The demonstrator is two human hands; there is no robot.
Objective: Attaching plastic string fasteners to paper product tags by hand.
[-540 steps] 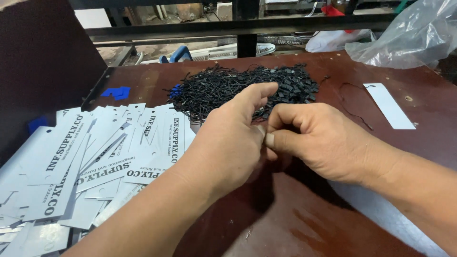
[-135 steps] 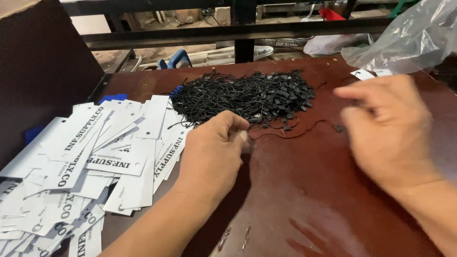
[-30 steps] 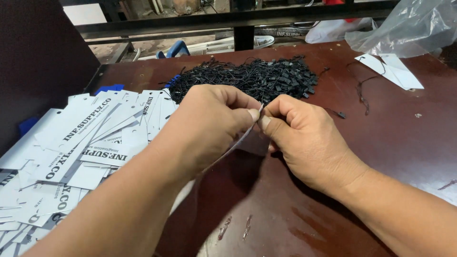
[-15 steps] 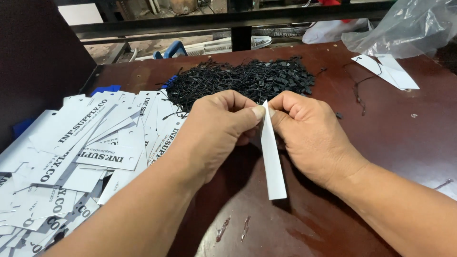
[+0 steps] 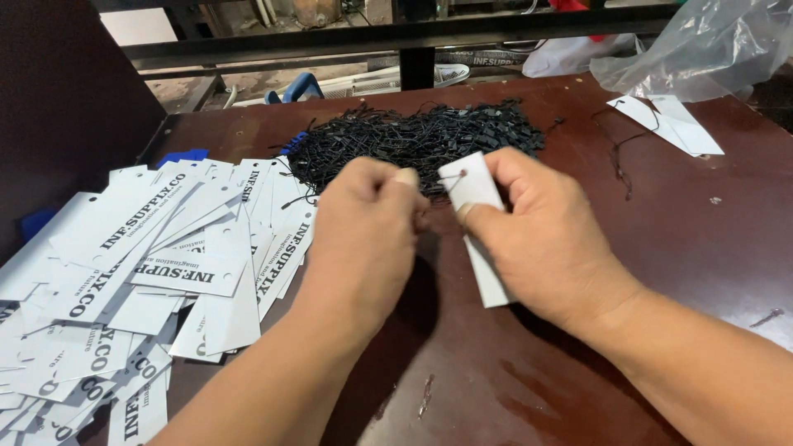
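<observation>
the right hand pinches a white paper tag above the brown table, hiding the tag's middle. the left hand is closed just beside it, fingertips tucked from view, so any thin string it holds cannot be made out. a heap of black strings lies behind; printed tags spread left, bare table right.

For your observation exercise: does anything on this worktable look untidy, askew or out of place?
Yes. The white tags lie in a loose, overlapping sprawl at the left instead of a stack. Two more tags sit apart at the far right with a stray black string. Nothing looks damaged.
</observation>
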